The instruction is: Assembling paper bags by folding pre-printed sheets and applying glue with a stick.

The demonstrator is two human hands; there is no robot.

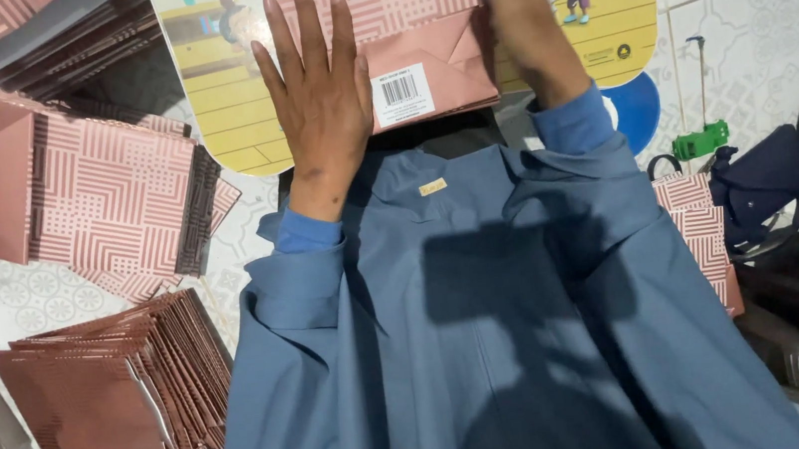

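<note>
A pink patterned paper bag lies flat on a yellow picture board in front of me, its folded bottom flap with a white barcode sticker toward me. My left hand presses flat on the bag's left part, fingers spread. My right hand is cut off by the top edge; only the forearm shows, reaching over the bag's right side. Blue sleeves and a blue garment fill the lower view.
A stack of flat pink patterned bags lies at the left, a fanned pile of brown-pink ones below it, more at top left. At the right are a standing pink bag, a dark bag and a green clip on tiled floor.
</note>
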